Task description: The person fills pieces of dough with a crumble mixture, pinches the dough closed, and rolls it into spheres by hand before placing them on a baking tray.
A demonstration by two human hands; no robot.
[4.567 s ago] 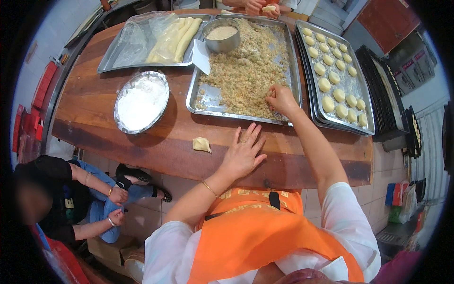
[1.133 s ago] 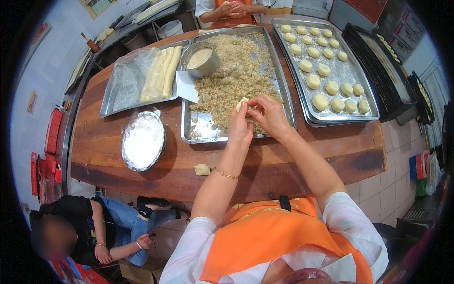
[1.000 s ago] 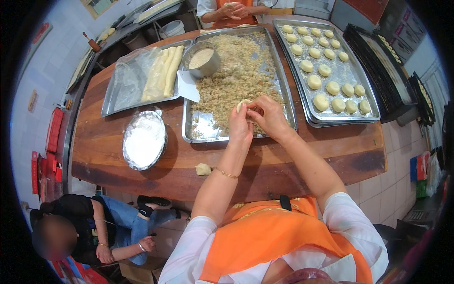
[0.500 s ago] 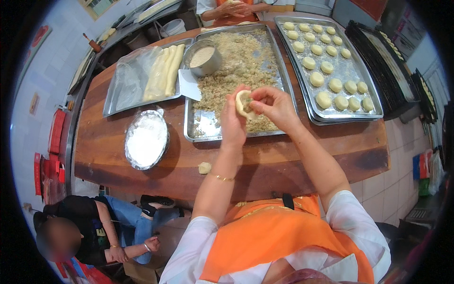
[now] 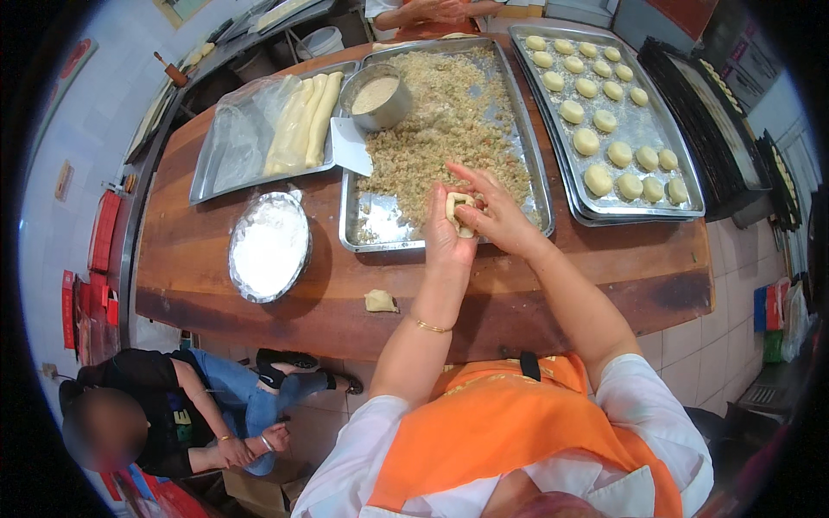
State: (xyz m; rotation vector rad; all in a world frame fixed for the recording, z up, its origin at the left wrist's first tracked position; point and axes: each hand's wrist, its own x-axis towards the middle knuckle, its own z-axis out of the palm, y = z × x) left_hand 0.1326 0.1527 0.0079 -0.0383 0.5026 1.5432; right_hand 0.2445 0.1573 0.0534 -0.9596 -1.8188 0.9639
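In my left hand point(image 5: 445, 237) sits a small cup-shaped piece of dough point(image 5: 452, 211), its rim curling up around a hollow. My left fingers are curved about its outer side. The thumb of my right hand point(image 5: 503, 220) presses at the dough's opening while the index finger points up and away; the other fingers partly hide the dough. Both hands are over the near edge of a large metal tray point(image 5: 380, 249) spread with crumbly tan filling point(image 5: 436, 129). On the wooden table near my left forearm lies a loose lump of dough point(image 5: 380, 300).
Left are a foil-lined bowl of white powder point(image 5: 269, 246) and a tray with dough ropes point(image 5: 304, 121) under plastic. A metal pot point(image 5: 376, 97) and white scraper point(image 5: 350, 147) rest by the filling. Dough rounds point(image 5: 619, 154) fill the right tray. A person point(image 5: 203, 406) sits lower left; another's hands point(image 5: 432, 10) show opposite.
My hands have shifted slightly right and nearer to me with the dough. My right index finger has lifted away from the dough, and its opening looks narrower.
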